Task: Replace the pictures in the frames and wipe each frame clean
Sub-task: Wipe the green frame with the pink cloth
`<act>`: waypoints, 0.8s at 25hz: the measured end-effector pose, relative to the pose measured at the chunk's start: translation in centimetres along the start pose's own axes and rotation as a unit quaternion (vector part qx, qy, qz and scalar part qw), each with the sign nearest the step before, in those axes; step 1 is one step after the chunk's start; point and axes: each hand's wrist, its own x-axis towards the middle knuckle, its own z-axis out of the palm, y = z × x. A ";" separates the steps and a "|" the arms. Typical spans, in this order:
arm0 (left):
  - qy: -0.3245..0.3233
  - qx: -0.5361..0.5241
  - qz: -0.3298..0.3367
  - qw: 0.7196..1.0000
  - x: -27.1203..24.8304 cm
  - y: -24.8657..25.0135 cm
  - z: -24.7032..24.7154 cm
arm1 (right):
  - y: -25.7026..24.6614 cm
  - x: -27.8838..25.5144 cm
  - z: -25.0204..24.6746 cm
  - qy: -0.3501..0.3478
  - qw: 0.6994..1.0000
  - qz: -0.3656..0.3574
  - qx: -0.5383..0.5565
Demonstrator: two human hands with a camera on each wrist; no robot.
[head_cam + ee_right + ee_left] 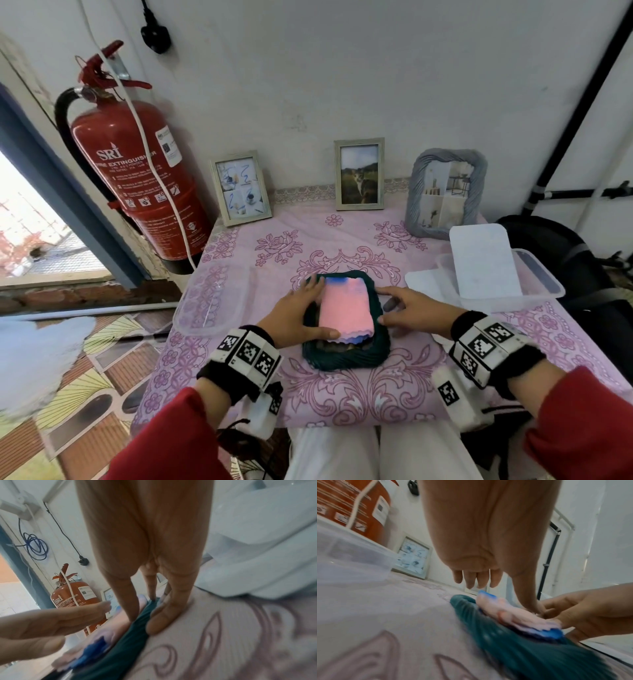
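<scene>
A dark green picture frame (346, 356) lies flat at the middle of the pink flowered tablecloth. A folded pink cloth with blue ends (346, 308) lies on top of it and hides the frame's picture area. My left hand (298, 313) rests at the frame's left side, fingers straight and thumb along the cloth's near edge. My right hand (411, 310) lies with straight fingers at the frame's right edge. In the right wrist view its fingers (164, 615) press the tablecloth beside the green frame (123, 649). The left wrist view shows the cloth (510, 614) on the frame (513, 642).
Three frames stand against the back wall: a white one (241, 186), one with a cat photo (359, 173) and a grey one (445, 192). A clear plastic tub (185, 318) sits left. Another tub (544, 274) with white sheets sits right. A red fire extinguisher (137, 178) hangs left of the table.
</scene>
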 end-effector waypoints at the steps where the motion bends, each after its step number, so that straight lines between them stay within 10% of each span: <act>1: -0.008 0.011 -0.016 1.000 -0.1 -0.6 -0.3 | -0.5 0.1 -0.2 -0.005 1.000 0.009 -0.001; 7: -0.085 0.064 -0.039 0.994 0.1 -2.2 -0.1 | -3.7 1.3 0.7 0.132 0.955 -0.165 -0.206; 13: -0.060 0.062 -0.030 0.996 0.2 -2.9 0.3 | -3.3 2.8 3.6 0.001 0.893 -0.172 -0.415; 17: -0.071 0.070 -0.024 0.995 0.4 -3.4 0.3 | -3.7 4.2 3.5 0.020 0.907 -0.185 -0.378; 20: -0.072 0.086 -0.028 0.993 0.6 -3.8 0.2 | -4.9 5.1 3.6 0.011 0.848 -0.235 -0.475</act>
